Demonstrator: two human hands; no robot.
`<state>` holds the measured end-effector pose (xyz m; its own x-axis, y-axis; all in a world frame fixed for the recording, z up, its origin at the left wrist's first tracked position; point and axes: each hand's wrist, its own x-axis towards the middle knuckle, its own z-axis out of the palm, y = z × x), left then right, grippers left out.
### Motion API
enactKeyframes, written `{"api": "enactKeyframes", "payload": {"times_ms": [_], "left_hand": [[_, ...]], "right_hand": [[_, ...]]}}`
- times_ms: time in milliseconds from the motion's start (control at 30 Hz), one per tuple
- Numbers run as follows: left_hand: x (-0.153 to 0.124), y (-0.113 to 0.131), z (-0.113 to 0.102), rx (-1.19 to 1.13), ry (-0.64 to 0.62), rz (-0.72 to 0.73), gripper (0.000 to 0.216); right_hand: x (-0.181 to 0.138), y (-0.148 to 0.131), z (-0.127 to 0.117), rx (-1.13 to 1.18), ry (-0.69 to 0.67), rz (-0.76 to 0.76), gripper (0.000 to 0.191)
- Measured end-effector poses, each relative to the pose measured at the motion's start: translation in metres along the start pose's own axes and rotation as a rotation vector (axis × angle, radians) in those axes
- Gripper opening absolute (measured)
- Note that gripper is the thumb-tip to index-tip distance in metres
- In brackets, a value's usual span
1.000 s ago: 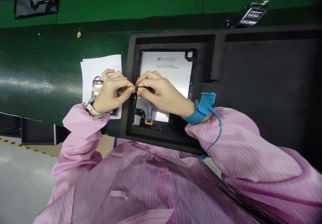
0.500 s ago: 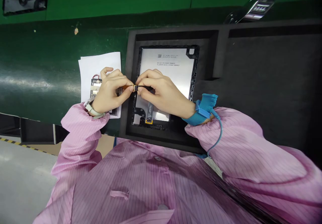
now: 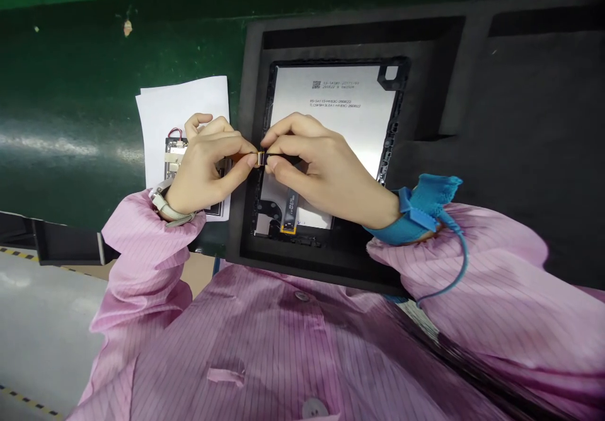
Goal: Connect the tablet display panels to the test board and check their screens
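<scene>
My left hand (image 3: 204, 167) and my right hand (image 3: 317, 167) meet over the left edge of an open tablet frame (image 3: 390, 132), both pinching the ends of a thin orange flex cable (image 3: 259, 156). The frame holds a white panel (image 3: 352, 125) with printed codes and lies in a recess of a black foam tray (image 3: 246, 93). A short dark ribbon with an orange tip (image 3: 289, 218) lies on the panel below my right hand. Under my left hand a small circuit board (image 3: 172, 153) with red wires rests on white paper (image 3: 163, 109).
The green conveyor belt (image 3: 70, 125) runs to the left and behind. The foam tray's right part (image 3: 520, 144) is a wide black recess. A blue wrist strap (image 3: 420, 210) with a coiled cord is on my right wrist, a watch (image 3: 161, 205) on my left. Grey floor shows at lower left.
The view has drawn closer and shifted, so the tray and panel look larger. Both hands keep their pinch on the flex cable at the frame's left edge.
</scene>
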<state>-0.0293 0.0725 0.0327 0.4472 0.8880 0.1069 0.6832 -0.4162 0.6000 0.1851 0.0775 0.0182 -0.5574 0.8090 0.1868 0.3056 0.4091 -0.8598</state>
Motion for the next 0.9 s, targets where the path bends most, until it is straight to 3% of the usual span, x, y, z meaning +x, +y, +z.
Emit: {"api": "enactKeyframes", "payload": {"times_ms": [167, 533, 900], "left_hand": [[-0.0006, -0.0006, 0.0021, 0.013, 0.023, 0.022, 0.025], [0.0004, -0.0002, 0.0056, -0.003, 0.066, 0.119, 0.022], [0.0000, -0.0016, 0.0058, 0.003, 0.019, 0.087, 0.021]], "right_hand": [[-0.0007, 0.0034, 0.0006, -0.032, 0.015, -0.047, 0.017], [-0.0035, 0.0002, 0.0020, -0.079, 0.036, 0.012, 0.017], [-0.0041, -0.0010, 0.0016, -0.076, 0.027, 0.040, 0.018]]}}
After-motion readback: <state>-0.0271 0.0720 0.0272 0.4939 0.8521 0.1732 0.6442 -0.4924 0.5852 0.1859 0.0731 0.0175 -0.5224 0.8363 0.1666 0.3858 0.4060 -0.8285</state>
